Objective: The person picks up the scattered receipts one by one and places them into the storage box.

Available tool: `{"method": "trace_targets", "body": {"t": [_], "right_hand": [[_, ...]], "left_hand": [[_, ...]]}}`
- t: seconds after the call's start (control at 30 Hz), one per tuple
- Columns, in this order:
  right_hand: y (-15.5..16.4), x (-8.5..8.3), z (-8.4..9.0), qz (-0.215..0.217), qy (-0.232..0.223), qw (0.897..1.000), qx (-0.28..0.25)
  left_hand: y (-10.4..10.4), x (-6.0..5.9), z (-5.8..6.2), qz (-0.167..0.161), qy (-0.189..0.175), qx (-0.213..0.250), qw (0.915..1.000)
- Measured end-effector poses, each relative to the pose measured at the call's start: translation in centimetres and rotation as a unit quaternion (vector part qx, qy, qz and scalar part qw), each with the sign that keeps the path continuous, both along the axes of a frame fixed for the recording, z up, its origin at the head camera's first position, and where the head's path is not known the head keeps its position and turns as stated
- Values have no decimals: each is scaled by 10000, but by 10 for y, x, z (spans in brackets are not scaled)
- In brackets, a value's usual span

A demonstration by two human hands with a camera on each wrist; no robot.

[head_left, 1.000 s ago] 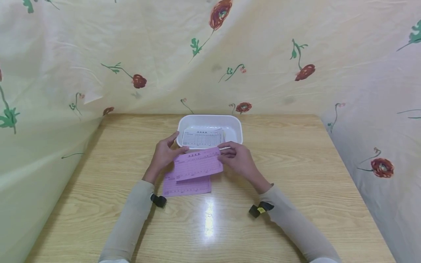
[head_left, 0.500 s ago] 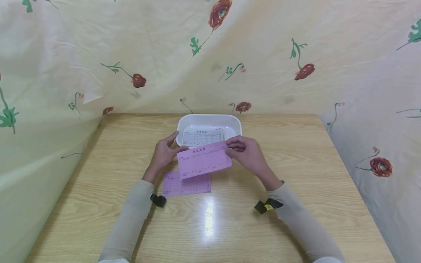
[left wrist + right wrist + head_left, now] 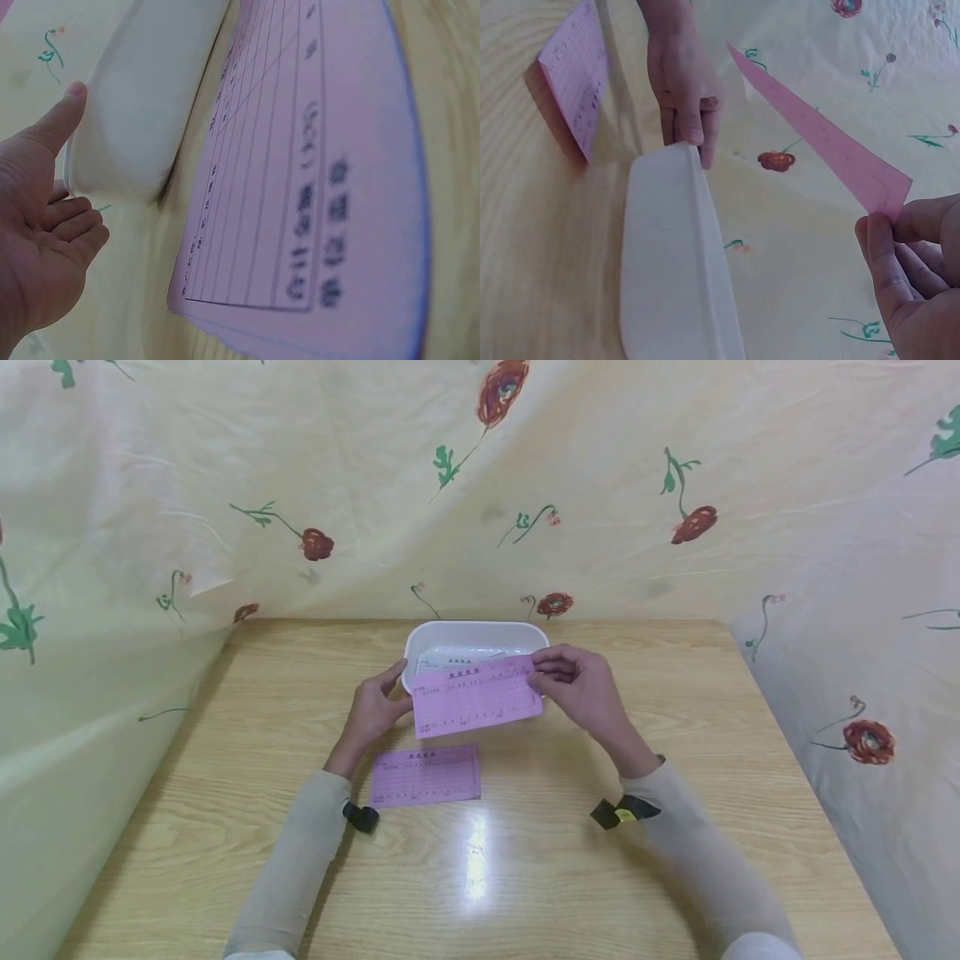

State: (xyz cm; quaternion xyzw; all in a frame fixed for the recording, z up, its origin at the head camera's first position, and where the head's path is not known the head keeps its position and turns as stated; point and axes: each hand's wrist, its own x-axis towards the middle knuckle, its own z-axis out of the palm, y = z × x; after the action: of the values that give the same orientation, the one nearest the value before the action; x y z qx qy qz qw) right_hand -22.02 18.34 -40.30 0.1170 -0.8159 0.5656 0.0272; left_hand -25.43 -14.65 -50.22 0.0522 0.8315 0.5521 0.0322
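My right hand (image 3: 588,693) pinches the right edge of a pink printed form slip (image 3: 480,700), raised and tilted in front of the white plastic tray (image 3: 476,628). That slip overlaps the tray's near rim in the head view. My left hand (image 3: 375,702) grips the tray's left end, with the thumb (image 3: 692,131) at the rim in the right wrist view. Inside the tray lies a white printed slip (image 3: 438,665), mostly hidden behind the raised pink one. Another pink slip (image 3: 425,777) lies flat on the table nearer to me.
The wooden table (image 3: 712,693) carries the tray near its back edge. A flowered cloth (image 3: 360,468) hangs behind the table and along its sides. Black wrist cameras sit on both forearms, the left camera (image 3: 362,818) close to the pink slip on the table.
My right hand has moved right and toward the back, carrying the pink slip off the slip below and over the tray's near rim. The left hand has stayed at the tray's left end.
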Motion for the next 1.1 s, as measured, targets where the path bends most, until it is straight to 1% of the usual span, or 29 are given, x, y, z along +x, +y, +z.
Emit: {"method": "trace_targets", "body": {"t": [0.23, 0.37, 0.43, 0.6, 0.73, 0.93, 1.1], "right_hand": [[6, -13, 7, -181, 8, 9998, -100], [9, -22, 8, -326, 5, 9992, -239], [10, -26, 7, -407, 6, 9987, -291], [12, -36, 2, -585, -96, 9971, -474], [13, -44, -4, -753, -275, 9948, -630], [8, -55, -15, -966, -513, 9916, -684], [1, -66, -24, -977, -471, 9918, -674]], "left_hand": [[0, 0, -1, 0, -118, 123, 9999], [0, 0, -2, 31, -221, 161, 9996], [-1, 0, -2, 10, -208, 135, 9997], [-1, 0, -2, -28, -101, 95, 9999], [-1, 0, -1, 4, -123, 78, 9999], [-1, 1, -1, -4, -121, 69, 9999], [-1, 0, -2, -20, -71, 83, 9999]]}}
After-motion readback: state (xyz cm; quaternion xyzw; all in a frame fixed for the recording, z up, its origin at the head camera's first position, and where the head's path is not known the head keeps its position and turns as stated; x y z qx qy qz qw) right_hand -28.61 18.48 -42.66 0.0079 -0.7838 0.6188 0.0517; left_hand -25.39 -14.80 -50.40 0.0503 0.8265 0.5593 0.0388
